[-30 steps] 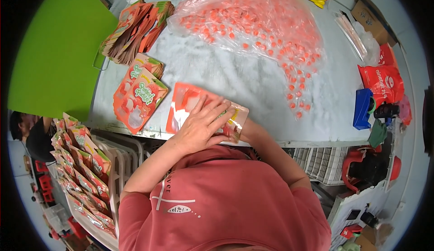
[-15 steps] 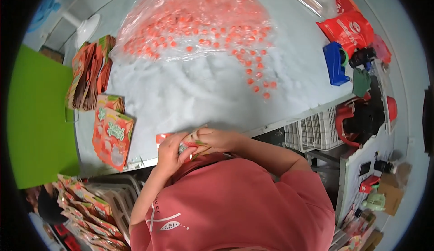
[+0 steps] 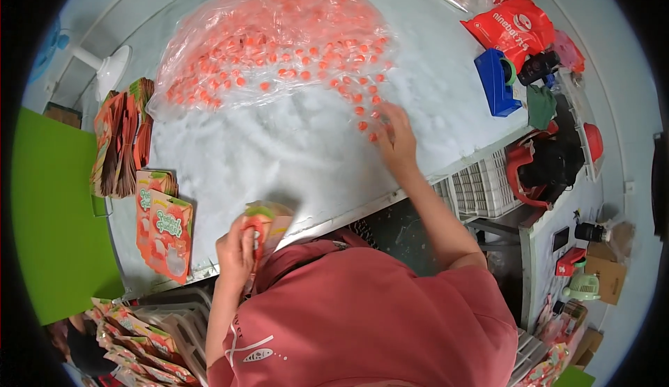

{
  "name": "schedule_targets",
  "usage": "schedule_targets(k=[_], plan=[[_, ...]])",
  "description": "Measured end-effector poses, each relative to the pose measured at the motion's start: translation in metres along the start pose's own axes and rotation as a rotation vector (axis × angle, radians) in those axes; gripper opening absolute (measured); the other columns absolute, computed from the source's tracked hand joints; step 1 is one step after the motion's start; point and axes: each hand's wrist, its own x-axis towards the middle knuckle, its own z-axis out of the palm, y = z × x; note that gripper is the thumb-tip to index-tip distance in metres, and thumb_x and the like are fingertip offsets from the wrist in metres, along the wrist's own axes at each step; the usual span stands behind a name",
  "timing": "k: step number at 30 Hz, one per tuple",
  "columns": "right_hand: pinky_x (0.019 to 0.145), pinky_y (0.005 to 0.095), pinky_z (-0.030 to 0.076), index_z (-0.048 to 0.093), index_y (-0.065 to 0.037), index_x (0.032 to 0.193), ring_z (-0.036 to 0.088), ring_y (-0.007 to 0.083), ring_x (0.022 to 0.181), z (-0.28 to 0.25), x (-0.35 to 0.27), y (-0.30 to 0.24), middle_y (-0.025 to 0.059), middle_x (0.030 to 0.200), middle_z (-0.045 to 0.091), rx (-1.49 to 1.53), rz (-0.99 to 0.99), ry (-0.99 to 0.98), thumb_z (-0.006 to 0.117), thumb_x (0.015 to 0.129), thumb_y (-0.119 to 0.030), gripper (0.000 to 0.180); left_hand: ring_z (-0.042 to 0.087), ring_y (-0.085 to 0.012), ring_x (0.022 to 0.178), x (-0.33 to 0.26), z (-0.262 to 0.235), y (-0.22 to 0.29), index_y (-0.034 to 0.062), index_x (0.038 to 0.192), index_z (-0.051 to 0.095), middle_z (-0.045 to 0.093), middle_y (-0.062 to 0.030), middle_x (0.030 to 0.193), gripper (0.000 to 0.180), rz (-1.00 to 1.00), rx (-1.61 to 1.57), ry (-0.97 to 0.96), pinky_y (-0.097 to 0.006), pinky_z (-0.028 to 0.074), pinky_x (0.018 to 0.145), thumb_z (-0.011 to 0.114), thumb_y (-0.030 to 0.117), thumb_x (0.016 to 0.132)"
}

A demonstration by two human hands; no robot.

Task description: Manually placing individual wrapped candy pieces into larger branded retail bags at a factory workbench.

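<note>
My left hand (image 3: 235, 253) is closed around a red and green pouch (image 3: 273, 221) at the table's front edge. The pouch stands tilted, its upper end spread apart, with a pale inner side showing. My right hand (image 3: 397, 139) reaches over the table to the near end of a trail of small orange-red wrapped pieces (image 3: 358, 98). Its thumb and fingers are apart beside the nearest pieces. Behind it, a large heap of the same pieces (image 3: 272, 45) lies under and around clear plastic film.
Printed pouches (image 3: 169, 237) lie flat at the left, near bundled pouches (image 3: 124, 143). Filled pouches (image 3: 143, 342) stand in a crate at lower left. A blue tape dispenser (image 3: 496, 84) and a red bag (image 3: 512, 28) sit at the right. White baskets (image 3: 481, 185) are below the table edge.
Both hands were together on the pouch. My right hand has let go and moved forward to the wrapped pieces. The left keeps the pouch, whose upper end now stands wider apart.
</note>
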Motion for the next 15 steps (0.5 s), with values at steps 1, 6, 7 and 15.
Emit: schedule_targets(k=[1, 6, 7, 15], plan=[[0.092, 0.0410, 0.050, 0.057, -0.008, 0.131, 0.052, 0.0305, 0.124, -0.008, 0.007, 0.010, 0.0187, 0.141, 0.047, -0.319, -0.123, 0.003, 0.068, 0.088, -0.019, 0.047, 0.051, -0.0107, 0.058, -0.001, -0.004, -0.006, 0.0021, 0.113, 0.063, 0.060, -0.0064, 0.070, 0.018, 0.039, 0.008, 0.064, -0.027, 0.042, 0.055, 0.054, 0.012, 0.100], [0.105, 0.0554, 0.035, 0.054, -0.014, 0.136, 0.044, 0.0389, 0.130, 0.020, -0.001, 0.015, 0.0176, 0.144, 0.044, -0.501, -0.315, -0.262, 0.071, 0.084, -0.026, 0.057, 0.058, -0.0272, 0.072, -0.005, -0.041, -0.011, 0.0003, 0.104, 0.065, 0.064, -0.0148, 0.084, 0.013, -0.044, 0.056, 0.082, -0.034, 0.048, 0.068, 0.060, 0.005, 0.093], [0.108, 0.0587, 0.031, 0.054, -0.014, 0.136, 0.043, 0.0393, 0.131, 0.032, -0.004, 0.000, 0.0164, 0.145, 0.044, -0.433, -0.305, -0.324, 0.071, 0.083, -0.028, 0.058, 0.058, -0.0273, 0.076, -0.001, -0.047, -0.005, 0.0005, 0.102, 0.066, 0.064, -0.0139, 0.086, 0.012, 0.076, 0.130, 0.129, -0.036, 0.048, 0.071, 0.062, 0.004, 0.091], [0.103, 0.0362, 0.042, 0.058, -0.009, 0.130, 0.048, 0.0279, 0.128, 0.087, -0.022, -0.034, 0.0141, 0.142, 0.048, 0.226, -0.078, -0.355, 0.062, 0.091, -0.014, 0.039, 0.059, -0.0258, 0.085, -0.013, -0.078, 0.017, 0.0020, 0.097, 0.072, 0.067, -0.0099, 0.084, 0.017, 0.038, 0.351, 0.122, -0.035, 0.047, 0.076, 0.069, -0.001, 0.081]])
